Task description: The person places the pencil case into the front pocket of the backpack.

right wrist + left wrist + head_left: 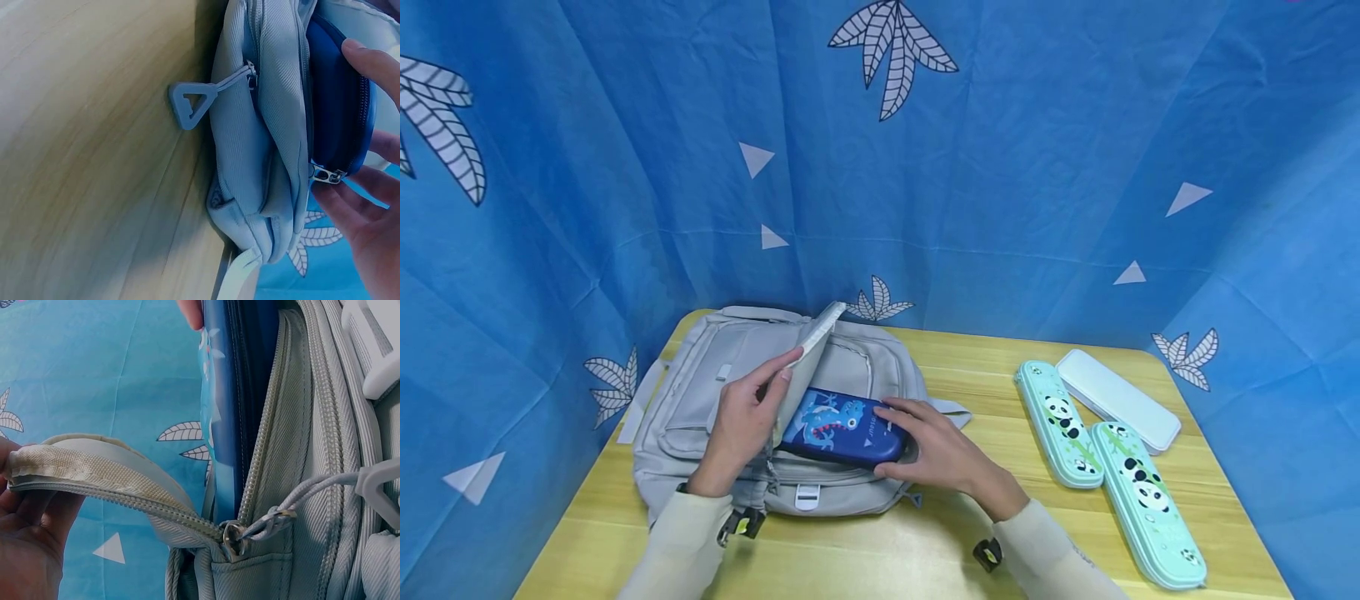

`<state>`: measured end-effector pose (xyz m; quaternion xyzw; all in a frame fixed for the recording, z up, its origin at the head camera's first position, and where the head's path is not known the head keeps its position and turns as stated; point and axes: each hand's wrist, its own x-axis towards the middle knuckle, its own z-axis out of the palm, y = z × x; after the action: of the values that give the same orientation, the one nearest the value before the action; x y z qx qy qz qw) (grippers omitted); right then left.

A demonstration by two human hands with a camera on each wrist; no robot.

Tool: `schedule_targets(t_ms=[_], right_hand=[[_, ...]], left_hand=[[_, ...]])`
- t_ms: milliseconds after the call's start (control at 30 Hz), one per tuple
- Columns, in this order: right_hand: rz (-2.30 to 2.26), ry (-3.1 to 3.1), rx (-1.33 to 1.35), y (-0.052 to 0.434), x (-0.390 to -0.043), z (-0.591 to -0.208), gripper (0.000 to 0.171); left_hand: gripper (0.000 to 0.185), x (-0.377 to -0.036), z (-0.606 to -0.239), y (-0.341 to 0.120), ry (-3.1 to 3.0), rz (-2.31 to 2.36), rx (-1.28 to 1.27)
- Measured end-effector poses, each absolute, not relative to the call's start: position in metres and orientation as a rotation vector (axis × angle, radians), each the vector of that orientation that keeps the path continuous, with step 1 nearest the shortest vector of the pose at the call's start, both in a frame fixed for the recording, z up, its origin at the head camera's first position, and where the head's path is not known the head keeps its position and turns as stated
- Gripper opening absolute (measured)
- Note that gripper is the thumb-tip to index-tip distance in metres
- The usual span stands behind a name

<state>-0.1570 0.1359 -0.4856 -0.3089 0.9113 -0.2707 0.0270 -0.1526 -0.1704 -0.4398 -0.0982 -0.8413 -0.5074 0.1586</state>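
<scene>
The left hand (741, 425) pinched the flap (808, 350) up so the bag (700, 417) gaped. The right hand (936, 450), at 3 o'clock, gripped the blue case (842, 427), half inside.

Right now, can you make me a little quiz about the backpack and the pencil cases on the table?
1. True or false: the left hand holds the flap of the grey backpack open.
2. Which case does the right hand grip? A) white case B) blue dinosaur pencil case C) panda case
3. How many panda pencil cases lie on the wooden table?

Key
1. True.
2. B; it sits partly inside the backpack.
3. Two, beside the white case.
</scene>
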Motion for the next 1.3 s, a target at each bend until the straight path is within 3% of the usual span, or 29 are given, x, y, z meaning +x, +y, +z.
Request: schedule_targets(t_ms=[1300], right_hand=[[-0.732,2.728,-1.075,0.073,-0.184,-0.484,0.087]], left_hand=[[0.035,-0.155,-0.437,-0.163,-2.388,-1.488,-0.259]])
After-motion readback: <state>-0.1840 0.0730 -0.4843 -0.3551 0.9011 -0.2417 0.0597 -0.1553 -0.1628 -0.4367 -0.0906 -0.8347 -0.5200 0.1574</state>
